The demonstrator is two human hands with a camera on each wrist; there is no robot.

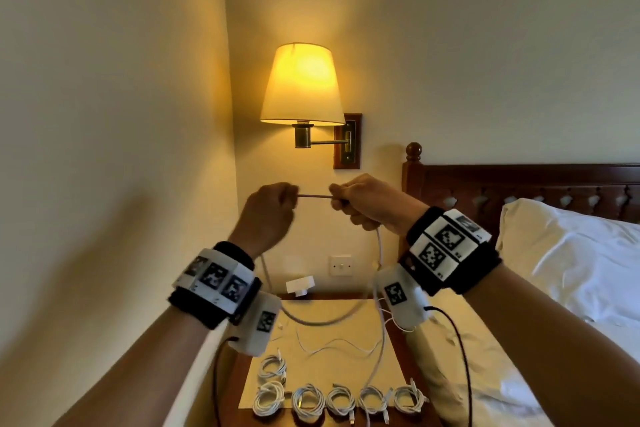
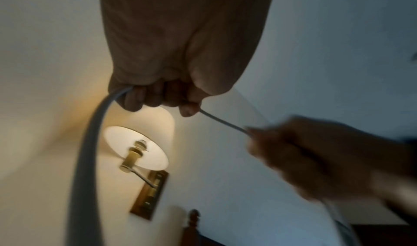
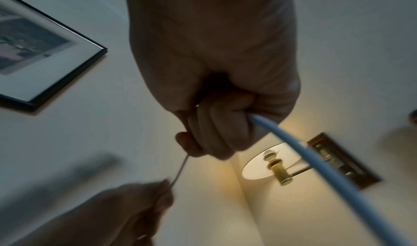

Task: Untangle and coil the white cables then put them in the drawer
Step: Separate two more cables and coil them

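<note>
Both hands are raised in front of the wall lamp and hold one white cable (image 1: 315, 196) stretched short between them. My left hand (image 1: 273, 206) grips it in a fist; the cable (image 2: 90, 160) drops from the fist in a long loop. My right hand (image 1: 360, 204) also grips it with curled fingers, and the cable (image 3: 315, 157) trails down past the wrist. The hanging loop (image 1: 318, 321) sags over the nightstand (image 1: 311, 350). Several coiled white cables (image 1: 341, 400) lie in a row at the nightstand's front edge. A loose thin cable (image 1: 339, 345) lies behind them. No drawer is visible.
A lit wall lamp (image 1: 301, 87) hangs just above the hands. A white charger block (image 1: 300, 285) sits at the back of the nightstand below a wall switch (image 1: 341, 265). The bed with a white pillow (image 1: 571, 253) and dark headboard (image 1: 519, 184) is on the right.
</note>
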